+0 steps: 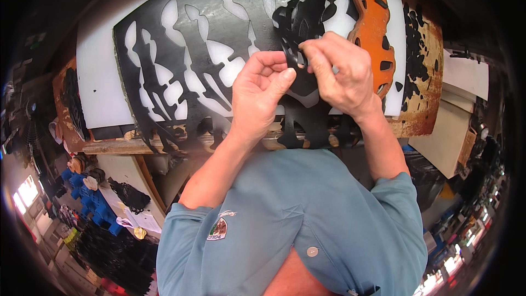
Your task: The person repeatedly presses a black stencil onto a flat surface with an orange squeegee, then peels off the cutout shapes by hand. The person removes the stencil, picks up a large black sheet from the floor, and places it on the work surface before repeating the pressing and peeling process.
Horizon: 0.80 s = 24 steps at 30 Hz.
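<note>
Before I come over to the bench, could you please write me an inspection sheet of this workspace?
Surface: white board under a black sheet with cut-out holes.
Job's things: tangled black pieces at the hands; orange plate with holes, beyond the right hand.
Clutter: small black scraps on the right.
Left hand: thumb and fingers against the black pieces; grip unclear.
Right hand: pinching the black pieces.
Cables: nothing seen.
Surroundings: blue stack at lower left, bright window at far left; outer areas blurred.
</note>
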Motion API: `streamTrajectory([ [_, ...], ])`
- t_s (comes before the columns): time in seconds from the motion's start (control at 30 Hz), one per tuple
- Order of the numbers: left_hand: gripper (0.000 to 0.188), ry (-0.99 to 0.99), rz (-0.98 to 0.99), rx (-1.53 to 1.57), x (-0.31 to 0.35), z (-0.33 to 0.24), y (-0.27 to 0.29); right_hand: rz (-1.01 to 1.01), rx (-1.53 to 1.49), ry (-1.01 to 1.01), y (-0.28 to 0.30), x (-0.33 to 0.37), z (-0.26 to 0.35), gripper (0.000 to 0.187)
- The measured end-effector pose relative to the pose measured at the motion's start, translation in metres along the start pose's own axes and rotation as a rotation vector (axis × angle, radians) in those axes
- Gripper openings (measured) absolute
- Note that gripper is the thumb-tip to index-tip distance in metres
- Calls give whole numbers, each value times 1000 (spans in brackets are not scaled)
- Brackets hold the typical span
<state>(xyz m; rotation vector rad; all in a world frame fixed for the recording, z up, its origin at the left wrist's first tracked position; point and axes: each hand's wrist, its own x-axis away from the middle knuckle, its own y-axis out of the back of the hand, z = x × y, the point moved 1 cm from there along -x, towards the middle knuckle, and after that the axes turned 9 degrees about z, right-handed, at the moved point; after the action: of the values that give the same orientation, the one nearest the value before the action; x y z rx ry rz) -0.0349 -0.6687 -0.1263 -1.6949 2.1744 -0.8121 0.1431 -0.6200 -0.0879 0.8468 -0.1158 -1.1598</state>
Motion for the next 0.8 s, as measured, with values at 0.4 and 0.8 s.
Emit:
streamTrajectory([
  [0.4,27,-18,-114,-56,56,-33,66,-677,174,-717,135,28,-192,38],
  [0.8,23,132,-310,-96,81,-83,122,-318,143,-581,105,75,-134,27],
])
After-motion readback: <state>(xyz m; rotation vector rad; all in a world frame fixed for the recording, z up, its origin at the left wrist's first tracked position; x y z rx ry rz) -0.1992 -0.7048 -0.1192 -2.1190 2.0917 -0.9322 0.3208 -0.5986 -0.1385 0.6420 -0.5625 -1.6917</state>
